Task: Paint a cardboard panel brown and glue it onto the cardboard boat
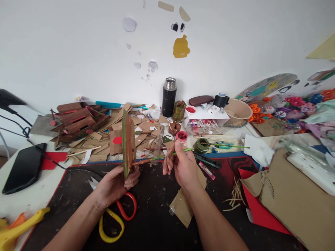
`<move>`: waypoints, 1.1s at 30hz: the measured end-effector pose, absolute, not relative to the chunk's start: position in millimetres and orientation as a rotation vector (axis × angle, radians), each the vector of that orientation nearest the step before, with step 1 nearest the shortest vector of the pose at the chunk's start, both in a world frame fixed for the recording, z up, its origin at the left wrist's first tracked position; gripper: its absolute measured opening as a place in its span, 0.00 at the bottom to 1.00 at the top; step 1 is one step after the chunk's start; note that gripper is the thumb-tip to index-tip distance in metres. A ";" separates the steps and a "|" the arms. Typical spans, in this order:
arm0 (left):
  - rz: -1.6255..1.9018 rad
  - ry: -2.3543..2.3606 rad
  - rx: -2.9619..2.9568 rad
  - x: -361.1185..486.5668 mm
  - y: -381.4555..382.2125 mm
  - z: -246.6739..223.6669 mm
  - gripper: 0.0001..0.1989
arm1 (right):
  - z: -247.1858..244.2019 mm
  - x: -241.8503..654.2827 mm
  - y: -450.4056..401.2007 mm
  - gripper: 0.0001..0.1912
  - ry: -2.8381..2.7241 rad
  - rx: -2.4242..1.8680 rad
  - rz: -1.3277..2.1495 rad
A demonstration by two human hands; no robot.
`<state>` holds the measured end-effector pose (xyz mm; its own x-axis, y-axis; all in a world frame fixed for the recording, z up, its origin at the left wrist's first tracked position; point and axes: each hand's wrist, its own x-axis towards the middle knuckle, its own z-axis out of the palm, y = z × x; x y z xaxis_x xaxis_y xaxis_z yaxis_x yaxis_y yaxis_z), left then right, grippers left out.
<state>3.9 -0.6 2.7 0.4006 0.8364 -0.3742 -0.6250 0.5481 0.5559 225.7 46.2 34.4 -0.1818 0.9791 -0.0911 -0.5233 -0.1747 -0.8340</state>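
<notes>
Upright in my left hand (112, 186) is a flat painted piece (128, 144), green along its left edge and reddish brown on the side facing right. My fingers grip it near its lower end. A thin green-handled paintbrush (157, 158) is pinched in my right hand (180, 164), and its brown tip meets the lower part of the piece. Below my left hand lie scissors (111, 226) with one yellow and one red handle. Small pots of red paint (181, 136) and green paint (202, 145) stand beyond my right hand.
Cardboard scraps (146, 127) cover the back of the desk beside a brown cardboard model (78, 122). A black flask (169, 97) stands near the wall. At left lies a phone (24, 167); at right, a large cardboard piece (295, 198) on red paper.
</notes>
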 end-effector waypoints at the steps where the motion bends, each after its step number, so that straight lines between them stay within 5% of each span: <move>1: 0.948 0.676 0.351 3.5 -0.8 2.5 0.13 | 34.4 224.9 45.8 0.29 -0.821 -0.799 1.642; 33: 0.965 0.692 0.301 1.7 -2.3 -0.1 0.14 | 40.7 224.1 41.5 0.29 -0.925 -0.798 1.691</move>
<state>1.7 -2.3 -0.1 0.3791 0.8329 -0.4033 -0.6492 0.5499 0.5254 224.1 41.5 40.7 -0.2743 0.9585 -0.0772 -0.4524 -0.1995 -0.8692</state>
